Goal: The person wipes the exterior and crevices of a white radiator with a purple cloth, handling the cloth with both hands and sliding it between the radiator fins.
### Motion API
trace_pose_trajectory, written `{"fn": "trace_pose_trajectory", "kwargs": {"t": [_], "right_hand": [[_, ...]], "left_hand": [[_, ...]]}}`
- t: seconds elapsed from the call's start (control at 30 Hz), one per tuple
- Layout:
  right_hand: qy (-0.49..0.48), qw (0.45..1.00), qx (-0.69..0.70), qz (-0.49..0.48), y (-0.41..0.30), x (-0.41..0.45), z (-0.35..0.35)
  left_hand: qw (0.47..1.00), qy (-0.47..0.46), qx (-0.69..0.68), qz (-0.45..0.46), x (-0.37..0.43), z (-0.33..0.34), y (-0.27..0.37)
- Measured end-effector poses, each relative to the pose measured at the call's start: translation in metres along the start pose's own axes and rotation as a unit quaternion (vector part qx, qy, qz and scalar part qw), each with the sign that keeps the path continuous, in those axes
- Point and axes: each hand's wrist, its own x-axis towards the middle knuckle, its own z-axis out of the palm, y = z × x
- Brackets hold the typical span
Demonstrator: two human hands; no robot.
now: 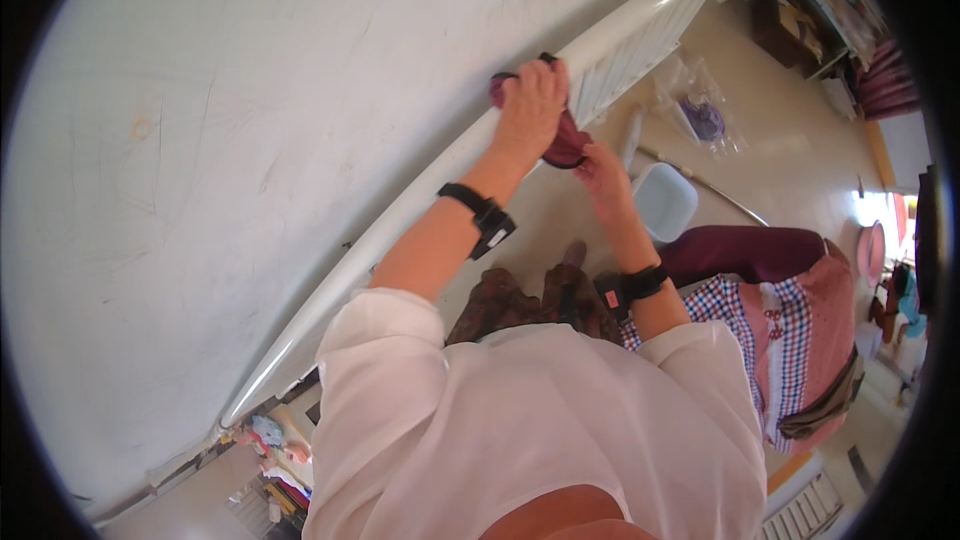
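A maroon cloth [568, 141] with dark edging lies across the white top tube of a radiator [637, 19] and hangs down its front side. My left hand [531, 109] grips the cloth on top of the tube, with the fingers bent over it. Lower and to the right, my right hand [603, 181] pinches the cloth's hanging end near its dark edge. Part of the cloth is hidden under my left hand. Each of my wrists bears a black strap with a small box.
A pale wall [225, 127] rises behind the radiator. On the floor are a light blue basin [666, 202], a long pole [709, 186] and a clear plastic bag [703, 120] with something purple inside. Pink, checked and maroon fabrics [802, 330] form a pile close on my right.
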Motion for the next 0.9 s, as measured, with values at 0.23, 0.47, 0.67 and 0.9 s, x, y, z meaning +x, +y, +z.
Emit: {"fn": "trace_pose_trajectory", "kwargs": {"t": [0.23, 0.47, 0.67, 0.9], "right_hand": [[0.062, 0.982, 0.155, -0.085, 0.010, 0.030, -0.029], [0.103, 0.968, 0.111, -0.198, -0.044, 0.064, -0.006], [0.121, 0.952, 0.177, -0.219, -0.179, 0.077, 0.016], [0.126, 0.943, 0.146, -0.270, -0.254, 0.220, -0.110]], "left_hand": [[0.997, -0.030, -0.062, -0.026, 0.067, 0.035, 0.060], [0.993, -0.013, -0.104, 0.060, 0.126, 0.024, 0.081], [0.988, -0.048, -0.121, 0.088, 0.241, -0.039, 0.079], [0.978, -0.004, -0.199, 0.064, 0.375, 0.072, 0.170]]}}
